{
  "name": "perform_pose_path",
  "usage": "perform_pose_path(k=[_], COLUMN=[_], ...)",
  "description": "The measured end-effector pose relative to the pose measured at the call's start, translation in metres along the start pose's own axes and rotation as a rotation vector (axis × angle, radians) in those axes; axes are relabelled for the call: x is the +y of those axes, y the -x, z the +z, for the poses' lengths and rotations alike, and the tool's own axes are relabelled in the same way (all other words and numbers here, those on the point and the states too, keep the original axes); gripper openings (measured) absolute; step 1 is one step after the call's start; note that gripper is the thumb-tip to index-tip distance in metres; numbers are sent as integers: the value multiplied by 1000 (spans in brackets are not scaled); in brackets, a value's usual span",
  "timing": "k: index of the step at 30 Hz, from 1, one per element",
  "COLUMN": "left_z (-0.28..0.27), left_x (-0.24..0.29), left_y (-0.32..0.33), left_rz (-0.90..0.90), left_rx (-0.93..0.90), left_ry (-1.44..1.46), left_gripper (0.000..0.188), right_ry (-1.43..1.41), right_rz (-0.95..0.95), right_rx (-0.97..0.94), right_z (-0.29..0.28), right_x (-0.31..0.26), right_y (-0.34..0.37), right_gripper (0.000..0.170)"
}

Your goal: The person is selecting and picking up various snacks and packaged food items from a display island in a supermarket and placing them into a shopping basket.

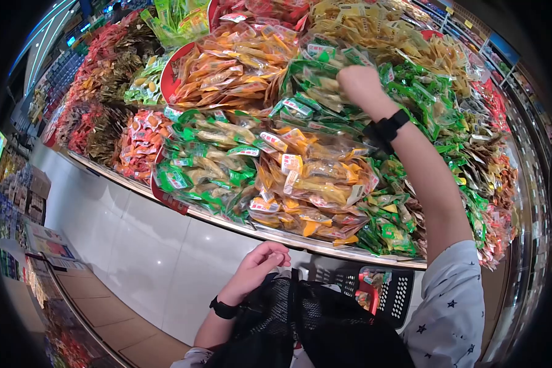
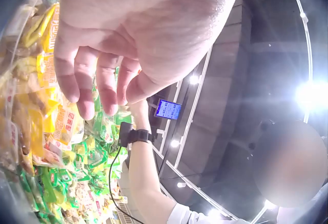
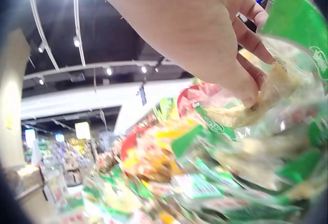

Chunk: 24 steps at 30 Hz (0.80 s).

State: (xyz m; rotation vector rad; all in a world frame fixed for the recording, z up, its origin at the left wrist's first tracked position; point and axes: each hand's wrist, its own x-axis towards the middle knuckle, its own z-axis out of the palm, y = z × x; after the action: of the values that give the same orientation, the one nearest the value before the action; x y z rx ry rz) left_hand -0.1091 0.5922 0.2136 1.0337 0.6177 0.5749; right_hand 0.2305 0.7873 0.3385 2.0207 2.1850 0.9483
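My right hand (image 1: 359, 86) reaches far over the heaped display, at the back pile of green-edged clear food packets (image 1: 322, 92). In the right wrist view its thumb and fingers pinch a clear food packet (image 3: 279, 83) with a green end and pale contents. My left hand (image 1: 260, 267) hangs by the front edge of the display, fingers loosely curled and holding nothing. Just beyond it lie orange-and-clear packets (image 1: 322, 178). The left wrist view shows the palm side of this hand, with the orange packets beside it.
More green packets (image 1: 208, 159) fill the front left of the display. Red-rimmed tubs (image 1: 170, 73) stand among the piles. Below the display edge is a black shopping basket (image 1: 394, 297) with goods inside. Pale floor tiles (image 1: 147, 245) run along the left, beside another shelf (image 1: 98, 306).
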Motion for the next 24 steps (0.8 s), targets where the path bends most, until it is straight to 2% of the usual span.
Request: perform_pose_path(k=[1, 2, 4, 5, 7, 8, 10, 12, 14, 16, 18, 20, 22, 24], left_z=[0, 0, -2, -3, -4, -3, -1, 2, 2, 3, 15, 30, 47, 72], left_x=[-1, -2, -2, -2, 2, 3, 5, 4, 0, -5, -8, -17, -26, -36], left_y=[-1, -3, -3, -3, -8, -11, -20, -31, -46, -64, -81, -98, -113, -127], left_rz=[-6, -5, -11, -22, -35, -44, -58, -94, -133, -157, -200, -277, -292, -379], left_rx=[-39, -45, -99, -104, -124, -135, -182, -245, -316, -434, -536, -664, -849, -961], left_ry=[0, -1, 4, 0, -20, -36, -45, -48, -55, -81, -93, -97, -175, -215], left_gripper=[16, 16, 16, 16, 16, 16, 15, 14, 16, 15, 15, 18, 22, 25], right_ry=[22, -35, -116, -114, -236, -234, -379, -513, -584, -591, -552, -601, -643, -621], right_rz=[-45, 18, 164, 173, 258, 268, 154, 134, 175, 365, 693, 1209, 1381, 1393], right_rx=[-6, -86, -59, -60, -258, -259, 89, 290, 424, 449, 355, 94, -207, -598], right_z=[18, 46, 51, 53, 37, 31, -1, -34, -60, -71, -69, -59, -43, -18], right_x=[-2, -1, -1, 3, 7, 8, 3, -4, -2, 5, 4, -19, -60, -119], right_y=[6, 10, 22, 24, 26, 30, 59, 102, 155, 226, 303, 388, 457, 514], right_gripper=[7, 5, 7, 7, 15, 15, 22, 22, 12, 9, 7, 13, 28, 46])
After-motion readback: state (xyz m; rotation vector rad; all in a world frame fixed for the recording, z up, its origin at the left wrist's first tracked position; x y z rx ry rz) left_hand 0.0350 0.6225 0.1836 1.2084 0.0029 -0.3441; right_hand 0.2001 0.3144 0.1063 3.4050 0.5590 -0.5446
